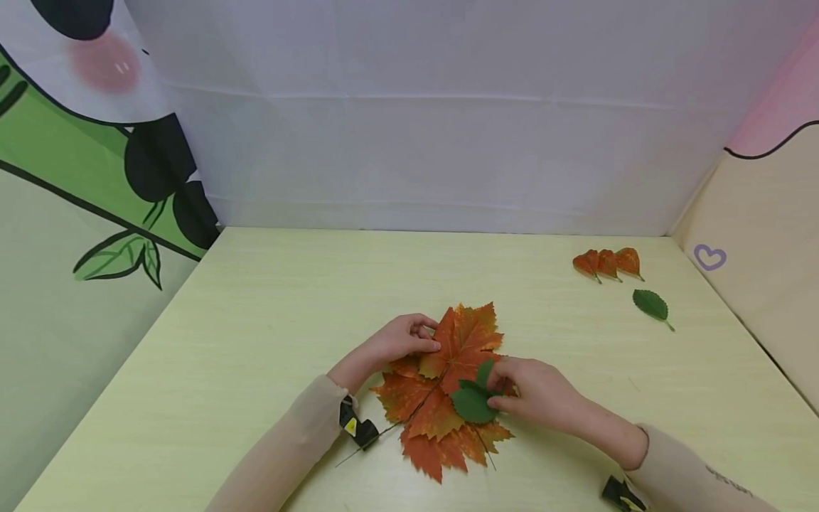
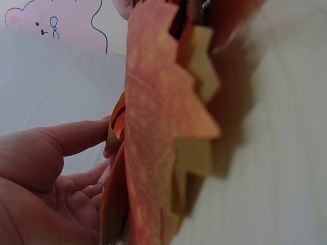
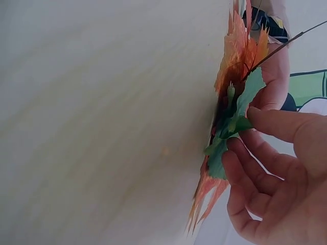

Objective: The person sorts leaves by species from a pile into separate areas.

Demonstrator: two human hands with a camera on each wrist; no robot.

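A cluster of orange maple leaves (image 1: 467, 338) with thin dark stems lies on the table in the head view. At its upper left edge, my left hand (image 1: 403, 337) pinches an orange leaf between thumb and fingers. The left wrist view shows that thumb (image 2: 84, 137) against the leaf edge. Over the cluster's right side, my right hand (image 1: 537, 392) pinches green leaves (image 1: 472, 404) with toothed edges. In the right wrist view the thumb and fingers meet on the green leaves (image 3: 240, 122), close against the orange ones. The fingertips of the left hand are partly hidden.
Three small orange leaves (image 1: 606, 264) lie in a row at the table's back right. A single green leaf (image 1: 650, 304) lies just in front of them. A white cloth wall (image 1: 448, 163) rises behind the table (image 1: 256, 306), with printed panels at both sides.
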